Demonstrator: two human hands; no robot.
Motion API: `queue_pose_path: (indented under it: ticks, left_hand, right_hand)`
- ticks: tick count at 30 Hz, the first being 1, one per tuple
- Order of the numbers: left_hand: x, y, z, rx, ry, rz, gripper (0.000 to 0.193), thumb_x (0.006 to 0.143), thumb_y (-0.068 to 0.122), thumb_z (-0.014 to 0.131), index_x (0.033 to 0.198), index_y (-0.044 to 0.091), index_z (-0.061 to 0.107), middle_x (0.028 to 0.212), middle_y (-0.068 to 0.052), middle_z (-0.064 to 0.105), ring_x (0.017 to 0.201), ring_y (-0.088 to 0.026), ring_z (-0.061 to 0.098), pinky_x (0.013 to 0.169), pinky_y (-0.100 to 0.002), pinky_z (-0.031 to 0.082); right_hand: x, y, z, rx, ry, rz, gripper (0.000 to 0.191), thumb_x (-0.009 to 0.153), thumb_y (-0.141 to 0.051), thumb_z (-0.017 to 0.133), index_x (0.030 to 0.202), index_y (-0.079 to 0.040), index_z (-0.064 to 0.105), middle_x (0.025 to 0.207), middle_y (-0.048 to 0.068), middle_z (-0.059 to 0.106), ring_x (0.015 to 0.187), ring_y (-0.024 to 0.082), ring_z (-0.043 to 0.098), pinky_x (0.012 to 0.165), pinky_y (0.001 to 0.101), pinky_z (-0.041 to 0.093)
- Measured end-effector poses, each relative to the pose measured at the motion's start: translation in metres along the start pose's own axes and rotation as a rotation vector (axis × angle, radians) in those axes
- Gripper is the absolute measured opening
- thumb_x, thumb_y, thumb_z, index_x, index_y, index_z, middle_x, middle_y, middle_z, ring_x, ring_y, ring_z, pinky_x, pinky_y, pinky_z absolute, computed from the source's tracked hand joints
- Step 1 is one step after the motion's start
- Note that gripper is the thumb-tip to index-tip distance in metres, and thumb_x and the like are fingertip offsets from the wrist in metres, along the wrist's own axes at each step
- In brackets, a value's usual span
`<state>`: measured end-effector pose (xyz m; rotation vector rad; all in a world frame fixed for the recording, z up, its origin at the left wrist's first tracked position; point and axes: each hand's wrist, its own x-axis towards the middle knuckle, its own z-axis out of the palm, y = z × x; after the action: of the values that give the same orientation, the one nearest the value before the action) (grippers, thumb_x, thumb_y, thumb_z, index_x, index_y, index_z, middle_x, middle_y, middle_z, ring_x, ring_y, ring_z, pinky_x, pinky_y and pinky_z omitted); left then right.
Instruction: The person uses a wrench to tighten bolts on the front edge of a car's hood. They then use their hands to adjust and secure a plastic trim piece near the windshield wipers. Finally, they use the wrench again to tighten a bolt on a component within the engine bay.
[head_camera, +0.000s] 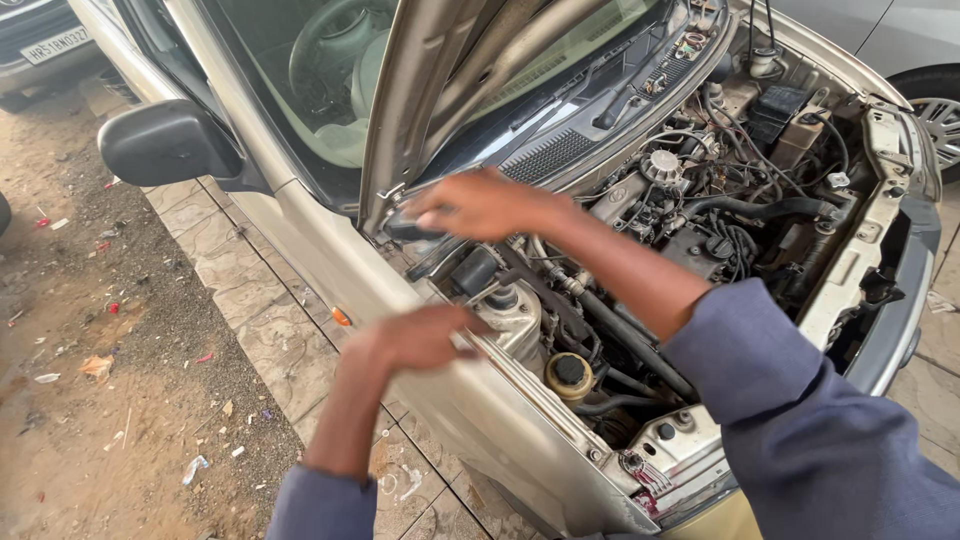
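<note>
The dark part (415, 226) sits at the rear corner of the engine bay, just under the raised hood's (420, 100) hinge edge, and runs roughly crosswise beneath the right hand (480, 203), whose fingers curl over its near end. The left hand (420, 338) is blurred, fingers loosely together, lower and apart at the painted metal fender (470, 400), near a pale strut top (510, 310).

Head cam, close, looking down into engine bay (700, 210).
</note>
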<state>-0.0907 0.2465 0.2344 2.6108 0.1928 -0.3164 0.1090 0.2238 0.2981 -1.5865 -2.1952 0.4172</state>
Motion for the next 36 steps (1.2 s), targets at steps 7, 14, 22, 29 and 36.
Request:
queue_pose_path:
  ticks: [7,14,22,29,36]
  left_hand:
    - [0.056,-0.089,0.008,-0.239,0.777,0.041,0.035,0.091,0.030,0.072,0.120,0.011,0.071,0.119,-0.011,0.072,0.112,-0.028,0.066,0.099,-0.042,0.051]
    - [0.125,-0.012,0.042,-0.886,0.297,0.549,0.030,0.095,0.029,0.070,0.116,0.009,0.071,0.114,-0.012,0.074,0.106,-0.027,0.068,0.095,-0.041,0.053]
    - [0.133,0.028,0.036,-1.125,-0.017,0.543,0.026,0.099,0.028,0.067,0.112,0.006,0.071,0.107,-0.013,0.075,0.099,-0.026,0.070,0.090,-0.039,0.056]
    - [0.123,0.008,-0.025,-1.057,0.289,0.453,0.025,0.103,0.027,0.065,0.108,0.004,0.070,0.101,-0.013,0.077,0.093,-0.025,0.071,0.085,-0.038,0.059]
    - [0.023,-0.030,-0.068,-0.504,0.946,0.199,0.024,0.102,0.022,0.070,0.117,0.005,0.077,0.112,-0.011,0.078,0.100,-0.016,0.072,0.090,-0.032,0.058]
  right_hand:
    - [-0.032,-0.092,0.049,-0.418,0.148,-0.292,0.044,0.103,-0.044,0.048,0.145,-0.033,0.053,0.150,-0.001,0.056,0.146,0.027,0.039,0.117,0.0649,0.020]
    - [-0.046,-0.087,0.053,-0.551,0.227,-0.424,0.044,0.106,-0.034,0.043,0.148,-0.046,0.050,0.150,-0.010,0.059,0.150,0.017,0.044,0.120,0.0578,0.031]
    - [-0.050,-0.074,0.041,-0.594,0.128,-0.460,0.048,0.105,-0.035,0.043,0.152,-0.043,0.045,0.147,-0.006,0.059,0.146,0.019,0.044,0.117,0.0562,0.031]
    - [-0.068,-0.075,0.054,-0.552,0.186,-0.471,0.054,0.098,-0.050,0.052,0.150,-0.044,0.040,0.155,-0.016,0.051,0.154,0.018,0.035,0.127,0.0579,0.022]
    - [-0.112,-0.035,0.049,-0.515,0.369,-0.127,0.057,0.103,-0.049,0.042,0.159,-0.039,0.035,0.169,-0.010,0.034,0.159,0.024,0.015,0.127,0.0607,0.006]
